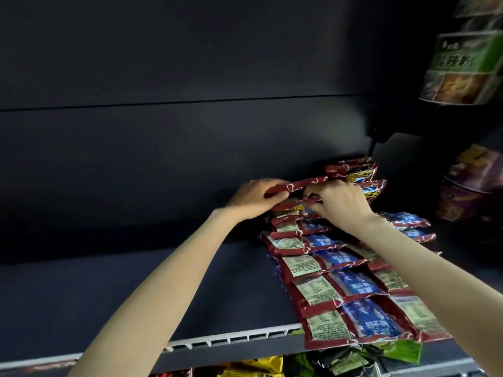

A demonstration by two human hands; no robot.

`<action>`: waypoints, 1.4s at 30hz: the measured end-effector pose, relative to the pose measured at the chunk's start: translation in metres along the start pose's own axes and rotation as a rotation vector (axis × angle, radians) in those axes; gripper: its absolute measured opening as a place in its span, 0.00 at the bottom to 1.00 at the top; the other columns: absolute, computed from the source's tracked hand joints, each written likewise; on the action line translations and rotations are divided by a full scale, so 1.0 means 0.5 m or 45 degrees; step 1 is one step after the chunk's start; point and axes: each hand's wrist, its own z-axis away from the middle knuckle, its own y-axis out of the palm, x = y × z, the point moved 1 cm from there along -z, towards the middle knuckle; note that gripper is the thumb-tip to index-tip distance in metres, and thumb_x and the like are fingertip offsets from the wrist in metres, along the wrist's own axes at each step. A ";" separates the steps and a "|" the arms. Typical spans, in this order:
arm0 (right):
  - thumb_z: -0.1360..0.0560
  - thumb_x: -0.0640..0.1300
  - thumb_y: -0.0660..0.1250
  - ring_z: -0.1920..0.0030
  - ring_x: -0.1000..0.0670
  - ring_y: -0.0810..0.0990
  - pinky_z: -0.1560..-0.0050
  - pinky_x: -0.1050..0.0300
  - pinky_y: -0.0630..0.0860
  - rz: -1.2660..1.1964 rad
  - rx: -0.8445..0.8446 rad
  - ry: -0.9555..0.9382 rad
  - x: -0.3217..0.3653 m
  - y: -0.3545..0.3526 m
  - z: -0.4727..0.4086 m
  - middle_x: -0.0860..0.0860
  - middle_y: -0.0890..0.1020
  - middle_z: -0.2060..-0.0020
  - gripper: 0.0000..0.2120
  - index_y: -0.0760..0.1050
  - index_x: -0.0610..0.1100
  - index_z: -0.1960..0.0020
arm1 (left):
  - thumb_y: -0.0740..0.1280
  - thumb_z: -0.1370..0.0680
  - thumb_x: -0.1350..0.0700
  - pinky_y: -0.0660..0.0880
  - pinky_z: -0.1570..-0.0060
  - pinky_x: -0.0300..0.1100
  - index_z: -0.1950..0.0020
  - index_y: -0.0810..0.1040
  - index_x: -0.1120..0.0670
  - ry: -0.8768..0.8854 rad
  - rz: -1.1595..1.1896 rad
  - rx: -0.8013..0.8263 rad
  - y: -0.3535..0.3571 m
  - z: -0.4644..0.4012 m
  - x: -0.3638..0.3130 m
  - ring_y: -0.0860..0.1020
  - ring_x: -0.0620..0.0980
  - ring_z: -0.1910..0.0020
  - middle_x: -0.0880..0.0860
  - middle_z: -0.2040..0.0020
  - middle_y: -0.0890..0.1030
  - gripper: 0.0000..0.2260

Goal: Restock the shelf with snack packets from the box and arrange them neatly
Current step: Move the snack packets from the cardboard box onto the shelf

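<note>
A: We've got the flat dark-red foil snack packet (pixel 295 184) pinched at its top edge, our left hand (pixel 254 198) curled round its left end, thumb in front and fingers behind.

B: And our right hand (pixel 341 205) nips the same packet just beside the left, fingertips closed on the seam. It's held up at the far end of the overlapping row of red-and-blue snack packets (pixel 334 270) that runs back toward our wrists.

A: We'd judge it light and floppy. The foil looks slick and crinkly, so the sealed edge is the best place to hold; the filled middle would probably slide or buckle.

B: Agreed. Beyond our right hand, more red packets with yellow print (pixel 359 174) lean against the back.

A: Under our forearms lies the dark blue shelf board (pixel 136 289) with its white ribbed front rail (pixel 231 337).

B: Further right of our right hand hang the green boxed goods (pixel 462 66) and purple bags (pixel 473 175). Below the rail we see yellow and green packs (pixel 261 367). No box shows.
</note>
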 end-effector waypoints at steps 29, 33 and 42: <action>0.23 0.43 0.64 0.67 0.51 0.78 0.72 0.57 0.75 -0.804 -0.596 -0.588 0.323 -0.070 0.326 0.53 0.80 0.67 0.07 0.80 0.44 0.52 | 0.61 0.24 0.47 0.74 0.72 0.37 0.58 0.82 0.47 -0.203 -0.772 -0.708 -0.047 0.674 -0.169 0.79 0.39 0.69 0.42 0.69 0.80 0.11; 0.24 0.48 0.64 0.67 0.51 0.80 0.67 0.52 0.78 -0.928 -0.043 -0.703 0.443 -0.049 0.351 0.57 0.80 0.69 0.04 0.78 0.51 0.54 | 0.61 0.24 0.43 0.74 0.64 0.34 0.51 0.80 0.41 -0.742 -0.677 -0.379 -0.068 0.868 -0.161 0.79 0.37 0.60 0.38 0.63 0.80 0.09; 0.21 0.50 0.61 0.56 0.56 0.79 0.59 0.55 0.76 -0.907 0.349 -1.292 0.779 -0.071 0.368 0.59 0.81 0.52 0.11 0.74 0.56 0.40 | 0.59 0.23 0.45 0.76 0.62 0.39 0.47 0.80 0.44 -1.166 -0.747 -0.312 -0.141 1.317 -0.048 0.77 0.37 0.56 0.37 0.56 0.80 0.12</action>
